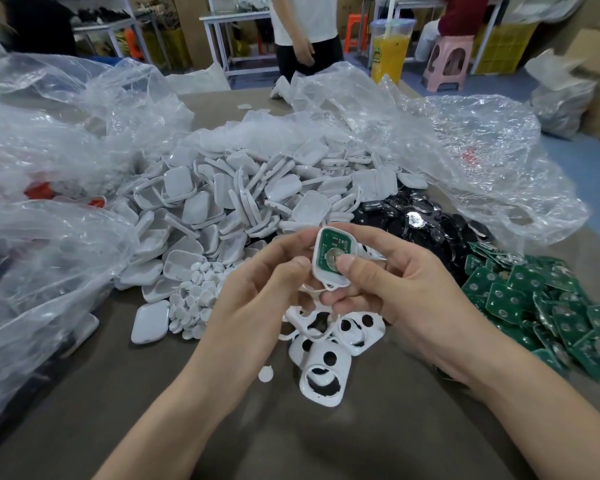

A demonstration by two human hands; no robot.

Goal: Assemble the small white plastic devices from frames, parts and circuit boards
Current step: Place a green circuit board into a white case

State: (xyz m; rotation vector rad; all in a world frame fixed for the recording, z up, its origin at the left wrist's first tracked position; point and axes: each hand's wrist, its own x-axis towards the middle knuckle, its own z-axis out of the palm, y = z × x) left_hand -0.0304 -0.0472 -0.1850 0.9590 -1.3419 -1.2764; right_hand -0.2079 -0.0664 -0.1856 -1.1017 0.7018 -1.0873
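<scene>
- White frame point(316, 263) with the circuit board point(328, 241) in it is up off the table point(378, 438), between both hands, above the loose frames point(326, 355).
- Left hand point(257, 299): fingers curled in, tips pinching the frame's left edge.
- Right hand point(406, 292): thumb pressed on the board next to its round metal contact, other fingers curled behind the frame. Can't see how they sit back there.
- Orientation: board face points at me. Long axis runs near vertical in view, top tipped slightly right, and the white tab end is down.
- Step, I'd say: seating the board in the frame. Can't tell if it's fully home.
- Risks:
  - Thumb load is off-centre, so the board could go in cocked, one corner proud.
  - Too much push could bend the metal contact or flex the board.
  - Grip is edge-only on the left. If it slips, the piece drops into the frames below and gets mixed in with them.
  - The tab at the bottom looks thin and could snap if my lower fingers squeeze it.
</scene>
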